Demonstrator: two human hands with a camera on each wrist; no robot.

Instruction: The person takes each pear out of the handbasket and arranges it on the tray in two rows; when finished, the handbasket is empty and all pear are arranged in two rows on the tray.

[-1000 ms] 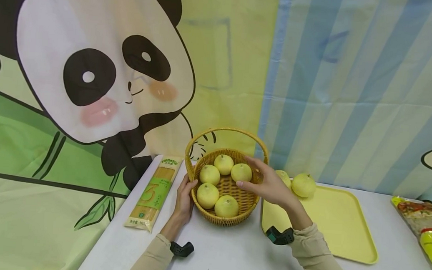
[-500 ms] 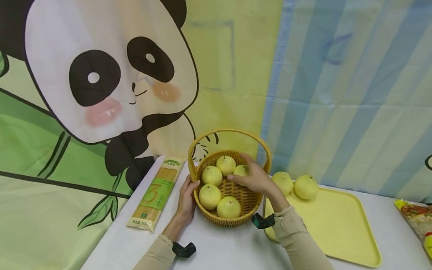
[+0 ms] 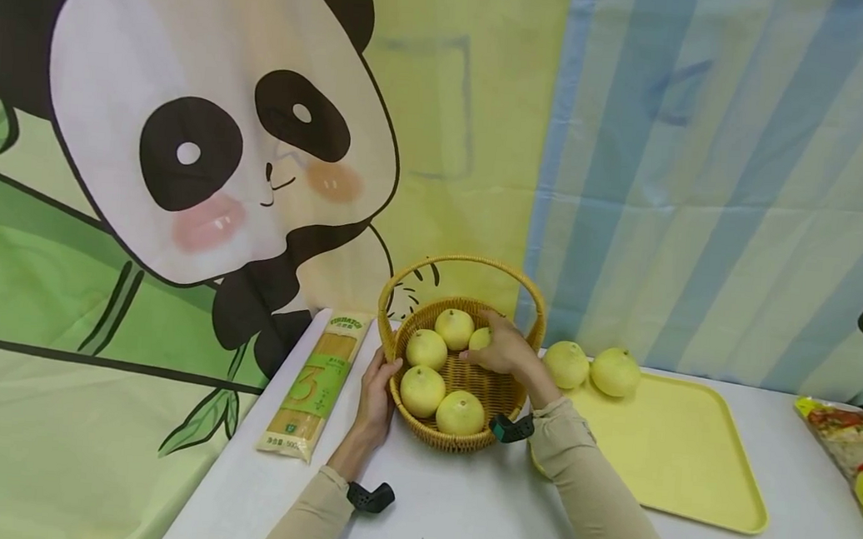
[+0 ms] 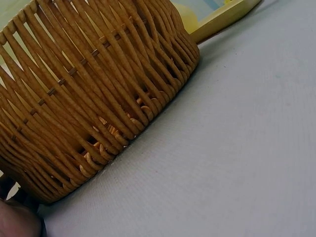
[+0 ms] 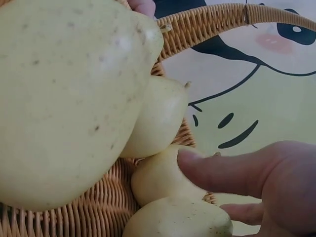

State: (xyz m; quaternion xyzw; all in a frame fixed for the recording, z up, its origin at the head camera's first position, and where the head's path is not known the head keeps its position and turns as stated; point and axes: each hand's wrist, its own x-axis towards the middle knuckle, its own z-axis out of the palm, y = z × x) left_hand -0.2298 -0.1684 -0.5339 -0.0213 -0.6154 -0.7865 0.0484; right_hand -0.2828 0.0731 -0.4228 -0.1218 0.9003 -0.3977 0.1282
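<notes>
A woven wicker basket (image 3: pixel 451 443) with a tall hoop handle stands on the table, holding several pale yellow-green melons (image 3: pixel 423 391). At its left side, my left hand (image 3: pixel 375 399) grips the wall, the thumb over the rim. The left wrist view has the basket's weave (image 4: pixel 98 84) close up, with a bit of finger (image 4: pixel 19 219) in the corner. My right hand (image 3: pixel 507 350) reaches inside and grips the melon (image 3: pixel 479 340) at the back right, partly hiding it. In the right wrist view the thumb (image 5: pixel 227 170) lies over the melons, above a near one (image 5: pixel 177 218).
A yellow tray (image 3: pixel 682 446) lies to the right, with two more melons (image 3: pixel 615 372) at its back left corner. Left of the basket is a spaghetti packet (image 3: pixel 314 386). A food bag (image 3: pixel 857 458) sits at the far right. A panda-print curtain (image 3: pixel 471 139) hangs behind the table.
My right hand has moved left and deeper into the basket, its fingers closing round the back right melon. The left hand keeps its place on the basket. The view has shifted slightly.
</notes>
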